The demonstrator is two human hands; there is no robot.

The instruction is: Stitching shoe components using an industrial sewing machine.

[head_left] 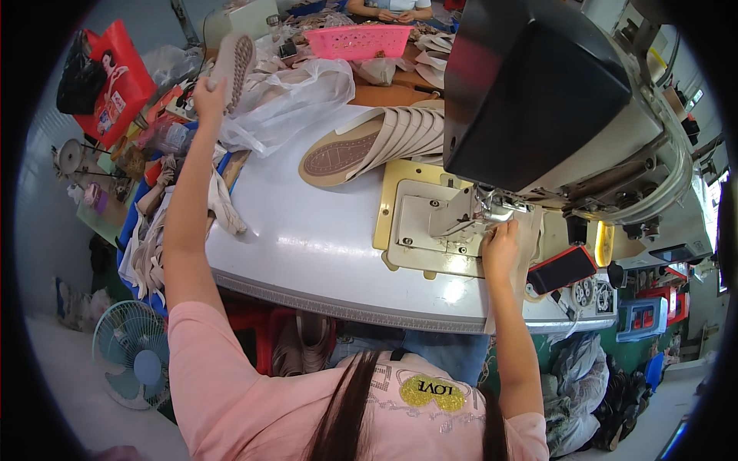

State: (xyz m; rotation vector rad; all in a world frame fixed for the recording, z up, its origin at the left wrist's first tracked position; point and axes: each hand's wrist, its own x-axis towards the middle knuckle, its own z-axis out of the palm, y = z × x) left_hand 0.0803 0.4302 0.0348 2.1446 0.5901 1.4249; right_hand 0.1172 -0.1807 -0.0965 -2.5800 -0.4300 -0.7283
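My left hand [209, 98] is raised at the far left, closed round a beige shoe [234, 67] whose ridged sole faces right. My right hand [501, 244] is at the sewing machine's presser foot [492, 207], with its fingers bent together. Beside and under that hand runs a long beige strip [526, 244], hanging over the table's front edge; what the fingertips pinch is hidden. A nested row of beige shoe uppers with a brown-patterned insole [338, 156] lies on the white table [284, 223], left of the machine head [538, 100].
A clear plastic bag [288, 104] lies behind the shoes, with a pink basket [359, 41] farther back. At left, a blue crate [138, 223] holds beige pieces, near a fan [138, 357]. A phone [563, 270] rests right of my right hand. Another person's hands [396, 15] show at the back.
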